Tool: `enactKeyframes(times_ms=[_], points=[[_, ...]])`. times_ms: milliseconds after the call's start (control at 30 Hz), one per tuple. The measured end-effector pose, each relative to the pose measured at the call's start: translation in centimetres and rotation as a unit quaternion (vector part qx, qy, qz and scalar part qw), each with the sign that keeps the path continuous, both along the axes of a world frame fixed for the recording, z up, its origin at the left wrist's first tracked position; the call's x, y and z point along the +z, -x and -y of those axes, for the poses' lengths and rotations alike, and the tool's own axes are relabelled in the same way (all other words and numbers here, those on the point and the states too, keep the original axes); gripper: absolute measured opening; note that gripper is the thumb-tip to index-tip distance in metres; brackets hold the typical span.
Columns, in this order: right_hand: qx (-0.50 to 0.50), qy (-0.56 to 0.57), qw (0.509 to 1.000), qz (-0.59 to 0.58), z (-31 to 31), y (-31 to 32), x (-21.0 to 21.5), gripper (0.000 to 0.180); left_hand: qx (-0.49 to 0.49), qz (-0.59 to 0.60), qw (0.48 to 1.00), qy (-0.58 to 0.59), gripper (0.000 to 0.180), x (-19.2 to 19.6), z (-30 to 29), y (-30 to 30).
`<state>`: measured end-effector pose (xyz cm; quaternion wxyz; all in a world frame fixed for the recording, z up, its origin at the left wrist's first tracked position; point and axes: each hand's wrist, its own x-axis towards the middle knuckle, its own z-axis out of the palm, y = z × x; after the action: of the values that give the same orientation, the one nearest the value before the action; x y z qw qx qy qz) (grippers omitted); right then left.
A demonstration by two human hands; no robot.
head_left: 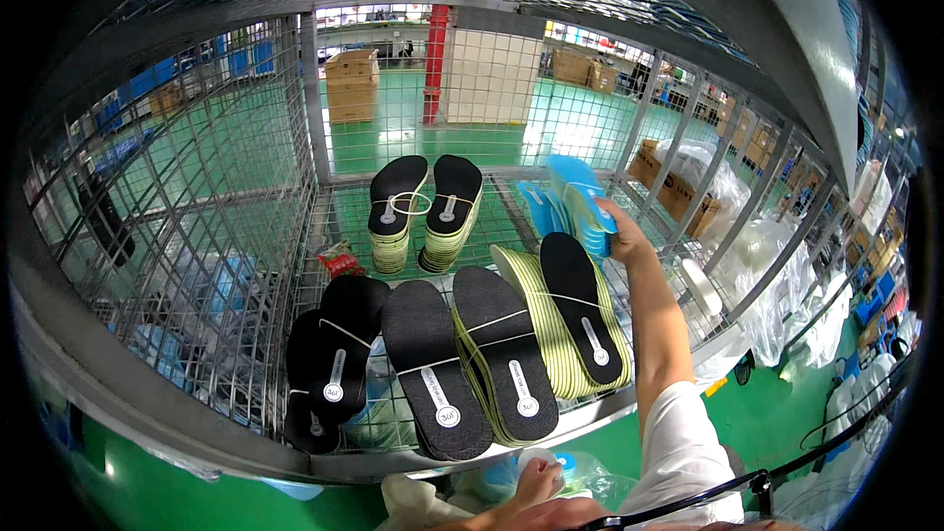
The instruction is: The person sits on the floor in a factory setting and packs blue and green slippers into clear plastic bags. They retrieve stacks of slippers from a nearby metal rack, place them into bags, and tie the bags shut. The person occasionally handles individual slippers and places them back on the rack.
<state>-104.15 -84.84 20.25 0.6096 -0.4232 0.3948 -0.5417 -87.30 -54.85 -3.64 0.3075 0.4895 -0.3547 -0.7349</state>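
A green floor [128, 462] ran through a workroom, seen past the wire mesh of a grey metal cage [197, 423]; beyond its far side stood a tall cardboard box [352, 88] and, to the right of that, a red pole [436, 64]. Inside the cage, at the left, black insoles [329, 359] lay overlapping, bound with pale bands. Behind them was a small red packet [341, 264]. Next, farther back, two tall stacks [453, 211] stood side by side, black on top and striped pale green down the sides, with a loop of band sticking out from the left one. Nearer the front lay two dark grey bundles [433, 364], each with a band across it and a white label. Below the cage's front edge was the person's left hand [539, 480], its fingers curled beside something pale; whether it gripped that could not be told. To the right rested a striped green stack [531, 285] with a black insole on top. Just behind it, in the cage's far right part, were blue insoles [575, 177], their near right edge gripped by the person's right hand [621, 233]. Clear plastic bags [772, 256] were heaped outside the right-hand bars.
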Motion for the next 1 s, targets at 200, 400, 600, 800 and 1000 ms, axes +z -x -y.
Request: enactKeyframes(times_ms=[200, 400, 600, 800, 1000], points=[[-0.042, 0.083, 0.991, 0.095, -2.7, 1.7, 1.3, 0.040, -0.022, -0.008, 1.000, 0.007, 0.026, 1.5, 0.0, -0.9], [-0.119, 0.235, 0.931, 0.253, -9.4, 6.0, 1.5, 0.039, 0.094, -0.071, 0.992, -0.047, 0.017, 2.2, -0.8, -1.2], [-0.253, 0.284, 0.908, 0.177, -26.6, 9.7, -1.1, 0.054, 0.184, -0.002, 0.983, 0.010, 0.015, 3.5, -0.5, -2.4], [-0.397, 0.205, 0.873, 0.195, -43.1, 12.5, -10.1, 0.073, 0.246, -0.090, 0.965, 0.010, 0.013, 1.5, -0.1, -4.3], [-0.115, 0.029, 0.993, 0.025, -44.2, 6.8, -14.6, 0.104, 0.294, -0.072, 0.952, -0.031, 0.017, 4.0, -1.8, -5.9]])
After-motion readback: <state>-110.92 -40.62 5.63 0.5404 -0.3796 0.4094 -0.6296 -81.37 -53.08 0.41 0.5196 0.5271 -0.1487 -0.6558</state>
